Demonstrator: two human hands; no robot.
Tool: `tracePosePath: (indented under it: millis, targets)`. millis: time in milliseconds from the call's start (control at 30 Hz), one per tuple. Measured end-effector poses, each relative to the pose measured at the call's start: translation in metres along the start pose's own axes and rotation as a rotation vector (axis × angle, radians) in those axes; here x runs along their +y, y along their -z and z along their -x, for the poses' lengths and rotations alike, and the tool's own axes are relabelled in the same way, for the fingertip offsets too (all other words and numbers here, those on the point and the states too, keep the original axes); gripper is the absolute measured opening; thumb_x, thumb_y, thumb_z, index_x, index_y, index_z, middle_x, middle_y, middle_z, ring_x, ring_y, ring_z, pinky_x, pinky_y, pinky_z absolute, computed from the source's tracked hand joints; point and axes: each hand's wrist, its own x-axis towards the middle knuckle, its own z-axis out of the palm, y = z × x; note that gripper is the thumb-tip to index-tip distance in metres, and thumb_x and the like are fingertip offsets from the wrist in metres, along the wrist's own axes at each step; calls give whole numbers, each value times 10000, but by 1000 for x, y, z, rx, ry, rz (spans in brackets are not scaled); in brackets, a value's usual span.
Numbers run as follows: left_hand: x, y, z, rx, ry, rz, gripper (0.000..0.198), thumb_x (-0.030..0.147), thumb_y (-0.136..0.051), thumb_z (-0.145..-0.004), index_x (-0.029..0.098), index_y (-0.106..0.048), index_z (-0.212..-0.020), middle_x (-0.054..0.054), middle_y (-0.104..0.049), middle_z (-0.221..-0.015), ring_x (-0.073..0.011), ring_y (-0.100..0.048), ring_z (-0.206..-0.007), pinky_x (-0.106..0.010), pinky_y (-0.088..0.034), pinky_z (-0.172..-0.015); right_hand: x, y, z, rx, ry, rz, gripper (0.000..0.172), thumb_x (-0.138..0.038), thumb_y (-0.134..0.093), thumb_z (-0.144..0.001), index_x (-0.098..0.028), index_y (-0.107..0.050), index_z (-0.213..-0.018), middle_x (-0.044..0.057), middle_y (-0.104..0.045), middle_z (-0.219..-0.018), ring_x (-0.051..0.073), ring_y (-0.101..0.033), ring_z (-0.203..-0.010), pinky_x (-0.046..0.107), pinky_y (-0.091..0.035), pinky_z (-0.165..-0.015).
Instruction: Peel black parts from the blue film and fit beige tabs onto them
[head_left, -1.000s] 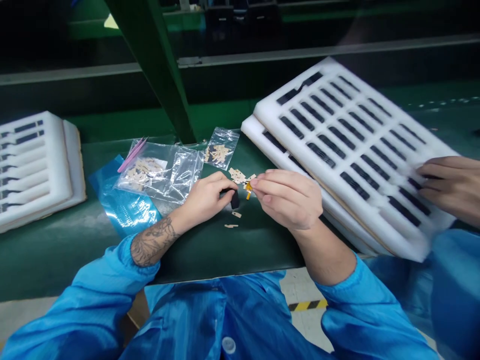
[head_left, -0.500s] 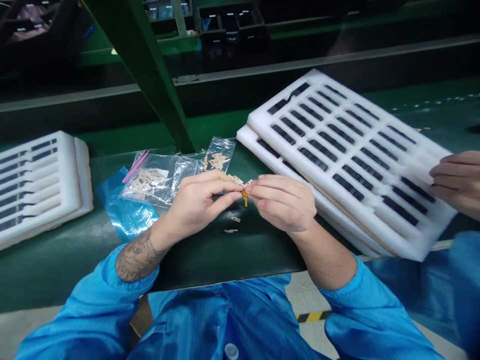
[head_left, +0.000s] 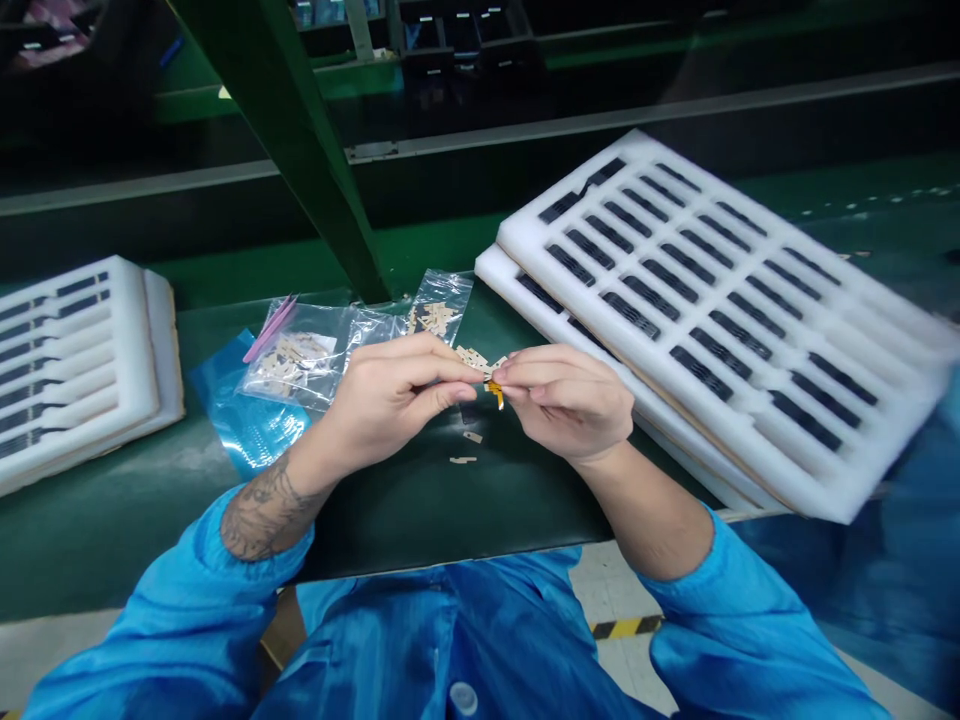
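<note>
Over the bench, my right hand (head_left: 566, 400) pinches a small orange flex cable (head_left: 496, 390) between thumb and fingers. The cable's short tail hangs below the fingertips. My left hand (head_left: 409, 390) meets it from the other side, thumb and forefinger closed at its left end; the fingertips hide part of the cable. Just behind the fingertips lies a small heap of beige flat pieces (head_left: 472, 358). Two loose beige pieces, one (head_left: 472, 437) above the other (head_left: 463, 460), rest on the green bench (head_left: 420, 520) below my hands.
Clear bags of beige pieces (head_left: 289, 365) (head_left: 435, 315), pink tweezers (head_left: 271, 328) and a blue bag (head_left: 247, 420) lie behind my left hand. White foam trays with black strips stand stacked at right (head_left: 675, 330) and left (head_left: 127, 370). A green post (head_left: 300, 150) rises behind. A blurred blue sleeve (head_left: 922, 540) is at far right.
The orange cable's tail has swung slightly right, and my left thumb has drawn back a little. The co-worker's hand at the right has left view, and the top right foam tray has shifted right.
</note>
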Motion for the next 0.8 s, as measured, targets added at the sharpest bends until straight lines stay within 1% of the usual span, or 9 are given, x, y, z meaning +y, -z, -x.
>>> tracePosePath:
  millis: [67, 200, 333, 433, 533, 700, 800]
  targets:
    - [-1, 0, -1, 6, 5, -6, 106, 246, -735, -915, 240, -797, -1000, -24, -777, -903, -124, -722, -767, -221, -602, -702, 0, 0, 1, 4, 30, 15, 324, -123, -806, -774, -333, -576, -860, -55, -815, -872, 197, -785, -739, 345, -670, -661]
    - [-3, -4, 0, 22, -48, -21, 101, 251, -761, -896, 236, -793, -991, -18, -774, -893, -113, -718, -752, -208, -597, -687, -4, -1, -2, -3, 84, 74, 275, -155, -781, -809, -319, -562, -844, -51, -816, -868, 188, -779, -730, 339, -672, -616]
    - [-5, -7, 2, 31, -103, -40, 123, 221, -769, -887, 212, -779, -1010, -23, -775, -918, -105, -723, -784, -184, -590, -708, -7, -2, -7, -5, 128, 39, 296, -108, -770, -799, -307, -558, -856, -47, -818, -887, 170, -772, -745, 316, -670, -632]
    - [-6, -9, 3, 52, -135, -73, 143, 221, -769, -888, 215, -773, -1031, -27, -778, -942, -110, -728, -806, -185, -588, -718, -8, -4, -6, -7, 99, 45, 263, -149, -764, -823, -301, -550, -832, -47, -814, -848, 172, -761, -703, 322, -661, -608]
    - [-6, -10, 3, 83, -174, -133, 129, 253, -755, -903, 231, -776, -1028, -24, -780, -926, -117, -730, -791, -189, -582, -688, -7, -5, -4, -4, 61, 58, 263, -190, -762, -836, -296, -523, -810, -51, -803, -798, 171, -749, -667, 320, -642, -584]
    - [-4, -11, 2, 96, -200, -222, 87, 261, -716, -934, 204, -762, -980, -28, -770, -884, -111, -721, -766, -182, -571, -694, -6, -7, -2, 26, 100, -2, 314, -80, -767, -799, -295, -556, -887, -27, -800, -833, 168, -756, -717, 309, -651, -628]
    - [-3, -12, 2, 95, -215, -269, 81, 254, -689, -954, 193, -743, -952, -25, -765, -882, -106, -716, -770, -179, -571, -698, -6, -7, -3, 29, 98, -8, 303, -69, -761, -808, -283, -562, -886, -18, -796, -831, 170, -756, -714, 313, -660, -636]
